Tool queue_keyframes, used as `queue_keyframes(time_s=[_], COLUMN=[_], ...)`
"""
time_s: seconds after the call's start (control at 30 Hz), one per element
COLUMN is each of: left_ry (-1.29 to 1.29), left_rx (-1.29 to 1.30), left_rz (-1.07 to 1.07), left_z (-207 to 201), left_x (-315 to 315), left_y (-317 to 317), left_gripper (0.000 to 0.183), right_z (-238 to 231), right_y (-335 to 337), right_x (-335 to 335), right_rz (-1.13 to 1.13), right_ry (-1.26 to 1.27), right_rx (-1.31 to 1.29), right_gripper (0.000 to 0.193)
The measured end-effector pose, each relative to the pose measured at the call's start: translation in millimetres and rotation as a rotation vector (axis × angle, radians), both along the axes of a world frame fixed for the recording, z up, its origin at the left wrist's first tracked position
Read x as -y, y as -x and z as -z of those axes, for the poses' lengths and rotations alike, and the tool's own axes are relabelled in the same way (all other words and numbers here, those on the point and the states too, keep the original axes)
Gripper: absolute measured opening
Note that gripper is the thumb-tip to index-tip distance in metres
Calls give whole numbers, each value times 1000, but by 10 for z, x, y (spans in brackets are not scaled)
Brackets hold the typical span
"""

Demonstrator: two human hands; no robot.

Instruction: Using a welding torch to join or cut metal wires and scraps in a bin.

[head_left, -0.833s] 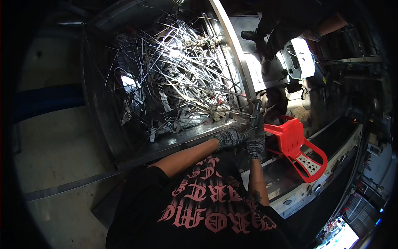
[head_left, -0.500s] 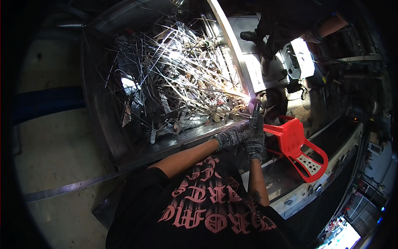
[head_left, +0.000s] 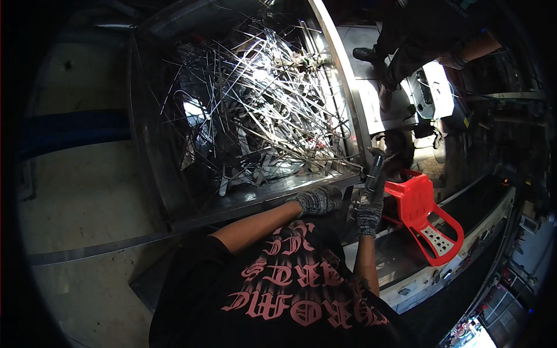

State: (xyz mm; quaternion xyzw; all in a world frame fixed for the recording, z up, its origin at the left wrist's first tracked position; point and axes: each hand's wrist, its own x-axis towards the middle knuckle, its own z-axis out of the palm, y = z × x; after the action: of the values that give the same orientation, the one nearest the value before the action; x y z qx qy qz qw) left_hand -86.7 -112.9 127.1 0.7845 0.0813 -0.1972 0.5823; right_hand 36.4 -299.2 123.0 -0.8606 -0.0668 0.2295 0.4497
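1. head view: right hand (head_left: 369, 216) grips a tool (head_left: 375, 173), its head beside the bin's (head_left: 262, 195) near right corner.
2. left hand (head_left: 319, 200) is at the near rim; its grip i cannot tell.
3. step: seemingly corner work; next calls for steady aim.

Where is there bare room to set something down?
The pale surface looks bare between the blue band, the metal bar and the bin. Crowded: inside the bin, with tangled strips, and around the right hand, its tool and the red chair.
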Motion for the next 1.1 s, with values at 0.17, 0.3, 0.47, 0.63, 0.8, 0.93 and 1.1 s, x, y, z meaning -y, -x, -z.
queue_keyframes(time_s=[0.17,0.3,0.47,0.63,0.8,0.93,1.1], left_ry=[-241,-358,-528,-468,-452,-724,-902], left_rx=[-253,-335,-301,-381,-332,-82,168], left_rz=[-90,-212,-65,-363,-359,-185,-112], left_z=[-77,584,1219,2610,2648,2363,1227], left_x=[-494,-599,-494,-194,-263,-608,-1232], left_y=[172,304,-75,-160,-266,-208,-311], left_gripper=[44,38,42,73,75,28,19], right_z=[-576,-116,-495,-837,-815,-839,-853], right_y=[83,89,214,214,100,-242,-598], right_x=[-266,214,561,822,903,608,234], right_rz=[141,9,213,99,69,-39,-120], right_ry=[-3,-1,-75,266,248,243,164], right_rx=[-108,173,-111,-104,69,24,-1], right_gripper=[72,71,71,79,77,76,75])
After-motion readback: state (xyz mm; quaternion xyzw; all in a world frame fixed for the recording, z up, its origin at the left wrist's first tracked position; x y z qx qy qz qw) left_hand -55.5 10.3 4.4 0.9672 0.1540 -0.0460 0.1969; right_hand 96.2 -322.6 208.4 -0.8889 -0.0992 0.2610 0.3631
